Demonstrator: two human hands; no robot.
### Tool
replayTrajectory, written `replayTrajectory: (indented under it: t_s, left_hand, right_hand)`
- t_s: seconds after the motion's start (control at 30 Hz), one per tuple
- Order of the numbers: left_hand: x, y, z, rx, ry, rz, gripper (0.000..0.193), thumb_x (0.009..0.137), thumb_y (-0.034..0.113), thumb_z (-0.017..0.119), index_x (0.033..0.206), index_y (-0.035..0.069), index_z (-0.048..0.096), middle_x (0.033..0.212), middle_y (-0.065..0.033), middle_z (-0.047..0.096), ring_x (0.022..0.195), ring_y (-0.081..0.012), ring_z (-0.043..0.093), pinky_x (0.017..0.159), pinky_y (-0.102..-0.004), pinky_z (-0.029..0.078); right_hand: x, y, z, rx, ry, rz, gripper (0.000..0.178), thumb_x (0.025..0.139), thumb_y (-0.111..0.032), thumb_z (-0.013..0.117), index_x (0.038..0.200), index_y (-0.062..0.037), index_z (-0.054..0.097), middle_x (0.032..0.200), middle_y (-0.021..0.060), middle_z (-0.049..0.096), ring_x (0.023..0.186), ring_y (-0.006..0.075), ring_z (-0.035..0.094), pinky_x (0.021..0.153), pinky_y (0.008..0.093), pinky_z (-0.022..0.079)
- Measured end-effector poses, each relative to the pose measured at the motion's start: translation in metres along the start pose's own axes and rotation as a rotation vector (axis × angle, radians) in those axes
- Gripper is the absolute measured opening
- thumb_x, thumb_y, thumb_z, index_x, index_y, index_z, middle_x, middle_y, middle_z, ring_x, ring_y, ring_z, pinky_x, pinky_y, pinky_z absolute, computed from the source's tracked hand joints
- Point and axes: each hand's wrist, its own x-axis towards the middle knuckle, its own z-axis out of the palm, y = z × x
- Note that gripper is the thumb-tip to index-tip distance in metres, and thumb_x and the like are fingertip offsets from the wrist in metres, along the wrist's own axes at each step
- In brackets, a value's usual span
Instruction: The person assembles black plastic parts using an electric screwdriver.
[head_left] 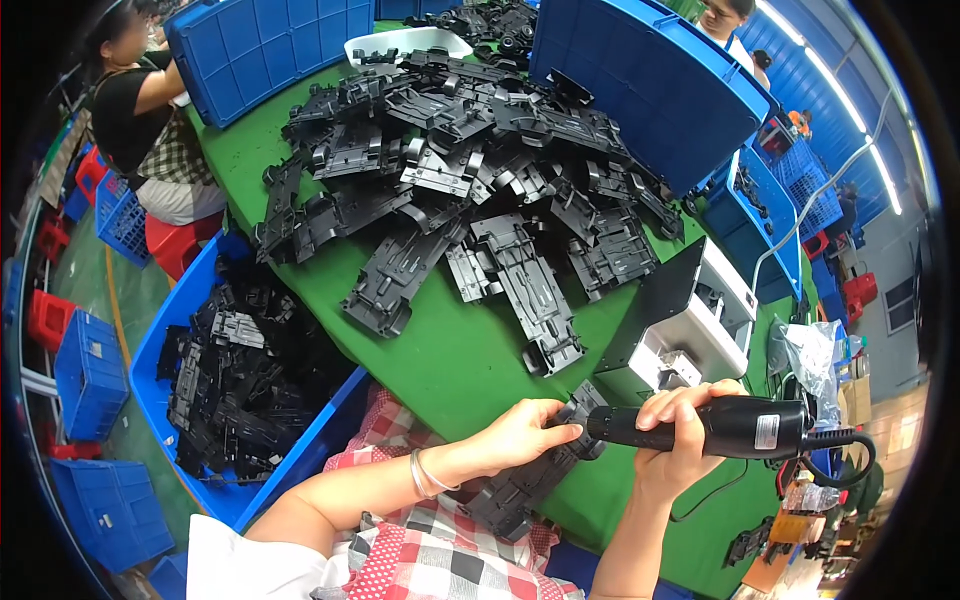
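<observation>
Pinched between thumb and fingers, the far end of a black plastic toy-vehicle chassis is held by the left hand, while the right hand wraps closed around a black corded power screwdriver. The chassis is at the near edge of the green-covered table, its lower end by the checked apron; the pinch sits beside the driver's nose, presumably to steady the part there. Its long axis slants from near left to far right; which end is its front I cannot tell. The driver lies almost level, nose left and cord right, and whether its tip touches is unclear. A silver metal box, perhaps a screw feeder, stands just beyond the right hand, likely for short reach.
</observation>
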Motion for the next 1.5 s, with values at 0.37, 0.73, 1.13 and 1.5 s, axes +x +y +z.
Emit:
replayTrajectory:
  t_s: [0.37,0.73,1.13,1.5]
  left_hand:
    - [-0.003,-0.001,0.000,0.078,0.016,0.013,0.019,0.084,0.014,0.059,0.091,-0.004,0.057,0.072,0.0014,0.055,0.063,-0.0040,0.045,0.055,-0.0210,0.038]
    - [-0.066,-0.015,-0.031,0.166,-0.990,-0.382,0.049,0.087,0.019,0.058,0.127,-0.001,0.039,0.120,-0.0098,0.049,0.114,-0.0162,0.043,0.100,-0.0309,0.033]
    - [-0.032,0.026,-0.037,0.232,-0.018,0.078,0.029,0.080,0.012,0.062,0.106,0.000,0.056,0.098,-0.0049,0.059,0.091,-0.0131,0.055,0.082,-0.0278,0.045]
    - [-0.022,0.025,-0.021,0.081,0.028,0.057,0.022,0.080,0.010,0.061,0.100,-0.001,0.058,0.091,-0.0035,0.060,0.082,-0.0100,0.055,0.074,-0.0254,0.047]
  right_hand:
    - [-0.008,0.006,0.009,-0.029,-0.160,-0.006,0.031,0.073,0.005,0.054,0.095,-0.0038,0.034,0.058,0.0077,0.045,0.039,0.0171,0.044,0.040,0.0283,0.043]
    - [0.043,-0.045,-0.039,-0.259,0.193,-0.307,0.034,0.072,0.003,0.049,0.104,0.0016,0.040,0.062,0.0065,0.047,0.047,0.0145,0.045,0.047,0.0260,0.041]
    - [0.026,-0.035,-0.034,-0.101,0.191,-0.002,0.030,0.075,-0.001,0.052,0.102,-0.0007,0.041,0.063,0.0063,0.045,0.046,0.0155,0.046,0.044,0.0273,0.043]
    - [-0.020,-0.025,-0.005,0.084,0.039,0.011,0.035,0.072,0.004,0.052,0.100,-0.0037,0.034,0.057,0.0085,0.045,0.039,0.0194,0.045,0.040,0.0306,0.045]
